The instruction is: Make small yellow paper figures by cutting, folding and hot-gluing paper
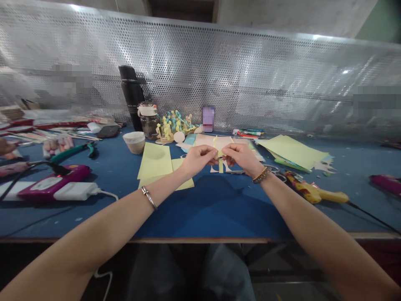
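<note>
The left hand (196, 161) and right hand (242, 159) pinch a small yellow paper strip (221, 161) between them above the blue counter (219, 209), while loose yellow sheets (155, 161) remain flat nearby and assembled paper figures (175, 124) stand farther back.

A craft workbench (200, 217) strewn with paper scraps (155, 161).

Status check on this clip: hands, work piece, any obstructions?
Left hand and right hand pinching small yellow paper strip. Yellow paper sheets beside left hand. Yellow glue gun past right wrist.
</note>
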### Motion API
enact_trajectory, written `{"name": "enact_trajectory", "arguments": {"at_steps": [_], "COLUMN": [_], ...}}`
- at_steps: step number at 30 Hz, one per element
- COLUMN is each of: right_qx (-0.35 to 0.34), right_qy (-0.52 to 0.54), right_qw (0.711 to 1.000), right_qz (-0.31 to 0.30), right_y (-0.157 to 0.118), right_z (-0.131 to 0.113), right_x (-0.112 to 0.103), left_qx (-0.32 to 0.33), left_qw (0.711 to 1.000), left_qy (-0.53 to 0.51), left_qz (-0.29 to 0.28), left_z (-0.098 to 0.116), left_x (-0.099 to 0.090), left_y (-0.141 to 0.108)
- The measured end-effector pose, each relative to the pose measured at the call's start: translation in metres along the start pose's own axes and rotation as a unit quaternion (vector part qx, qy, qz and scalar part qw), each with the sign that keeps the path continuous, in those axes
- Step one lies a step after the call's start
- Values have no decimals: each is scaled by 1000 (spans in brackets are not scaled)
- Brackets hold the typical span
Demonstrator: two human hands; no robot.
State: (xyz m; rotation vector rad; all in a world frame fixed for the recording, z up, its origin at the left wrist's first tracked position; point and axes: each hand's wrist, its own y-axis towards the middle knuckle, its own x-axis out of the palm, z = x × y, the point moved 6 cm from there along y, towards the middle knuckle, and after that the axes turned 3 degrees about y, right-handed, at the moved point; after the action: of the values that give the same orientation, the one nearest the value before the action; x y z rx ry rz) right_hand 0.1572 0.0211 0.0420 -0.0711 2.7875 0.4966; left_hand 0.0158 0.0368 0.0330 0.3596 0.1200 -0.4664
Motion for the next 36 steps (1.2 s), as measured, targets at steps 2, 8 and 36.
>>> {"name": "enact_trajectory", "arguments": {"at_steps": [2,8,36], "right_qx": [2,2,-7], "right_qy": [3,1,-18], "right_qw": [1000,1000,1000], "right_qz": [1,-4,-20], "right_y": [0,0,-3], "right_z": [0,0,-3], "right_x": [0,0,3], "left_qx": [-3,-1,25], "left_qw": [1000,1000,999], "left_qy": [2,6,11], "left_qz": [-4,9,38], "left_z": [0,-1,4], "left_x": [0,-2,-5], "left_y": [0,0,1]}}
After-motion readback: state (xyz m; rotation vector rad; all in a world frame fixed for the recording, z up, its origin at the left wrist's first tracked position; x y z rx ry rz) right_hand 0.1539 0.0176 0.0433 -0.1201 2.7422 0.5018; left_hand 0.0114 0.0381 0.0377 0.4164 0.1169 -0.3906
